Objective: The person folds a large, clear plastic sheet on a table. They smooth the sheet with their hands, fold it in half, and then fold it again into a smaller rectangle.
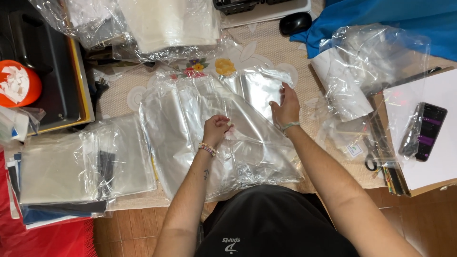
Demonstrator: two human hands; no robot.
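Standing beside the desk (281, 47), I watched a person bent over a large clear plastic bag (190, 143) laid flat in the middle of it, over a patterned cloth. The left hand (216, 128) was curled nearly shut, its fingertips pinching a fold of the film near the bag's centre, apparently to keep the slippery sheet from sliding. The right hand (285, 107) lay flatter, fingers spread and pressing down on the film further up and to the right, where a second, narrower layer of plastic (257, 88) fanned out; that flat press seemed meant to hold the stack down and smooth it.

The bag's long axis ran away from the person's body toward the far edge of the desk, its far end lying by the flower prints on the cloth and its near end hanging close to the desk's front edge, above the person's lap. It sat slightly skewed, widening toward the person.

Off to the left lay a pile of bagged flat items (66, 171). To the right sat loose crumpled plastic (371, 62), a dark phone (431, 131) on a white sheet, and scissors (371, 162).
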